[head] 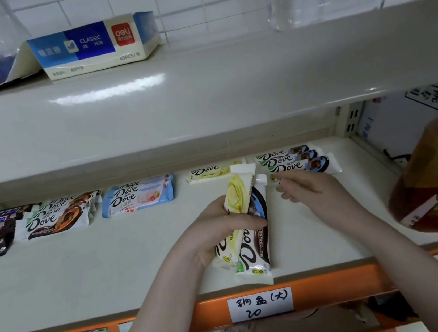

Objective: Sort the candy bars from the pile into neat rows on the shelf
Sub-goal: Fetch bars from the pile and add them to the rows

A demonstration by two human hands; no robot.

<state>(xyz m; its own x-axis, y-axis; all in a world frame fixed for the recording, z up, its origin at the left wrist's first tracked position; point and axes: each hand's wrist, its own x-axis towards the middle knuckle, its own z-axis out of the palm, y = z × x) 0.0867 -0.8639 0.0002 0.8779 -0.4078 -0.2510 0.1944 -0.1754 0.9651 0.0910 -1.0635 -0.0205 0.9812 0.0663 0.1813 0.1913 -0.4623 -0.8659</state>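
1. Left hand (220,229), frame centre, grips two candy bars: a yellow bar (236,191) overlapping a dark-printed bar (256,244).
2. Right hand (307,193) holds nothing, fingers loosely extended near the cookie-bar row (295,161), upper right.
3. Risk: the overlapped bars may slide apart when one is drawn out and drop onto the shelf (113,263), disturbing sorted rows.

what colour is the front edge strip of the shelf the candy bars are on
Orange, with white paper labels stuck on it; the shelf edge strip shows clearly in the head view, the only one.
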